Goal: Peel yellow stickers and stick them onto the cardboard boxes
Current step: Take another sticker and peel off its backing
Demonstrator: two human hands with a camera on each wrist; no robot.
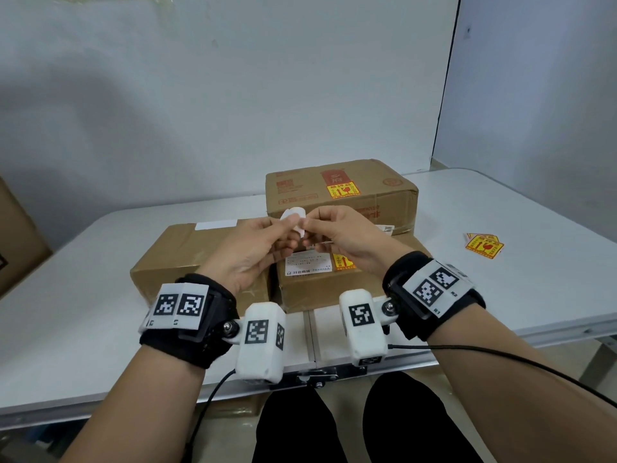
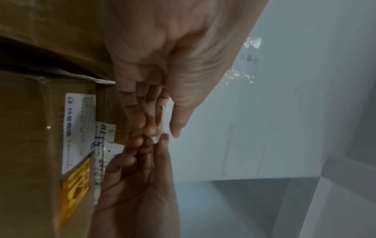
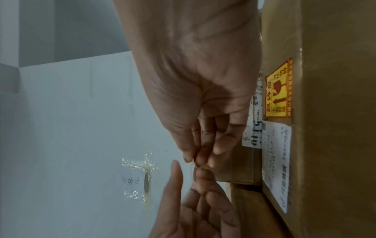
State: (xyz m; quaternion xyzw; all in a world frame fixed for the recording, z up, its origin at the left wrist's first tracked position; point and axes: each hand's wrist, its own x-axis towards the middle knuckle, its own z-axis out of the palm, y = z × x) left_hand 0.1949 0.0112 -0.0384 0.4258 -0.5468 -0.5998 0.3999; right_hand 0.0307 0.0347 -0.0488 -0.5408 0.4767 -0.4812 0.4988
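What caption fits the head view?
Both hands, left hand and right hand, pinch a white sticker backing above three cardboard boxes.

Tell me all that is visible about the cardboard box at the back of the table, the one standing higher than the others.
The back box is brown cardboard, closed, somewhat dented, with red print on its top and front. One yellow sticker with red marks is stuck flat on its top. It appears to rest partly on the near right box, on the white table. Both hands are in front of it, not touching it.
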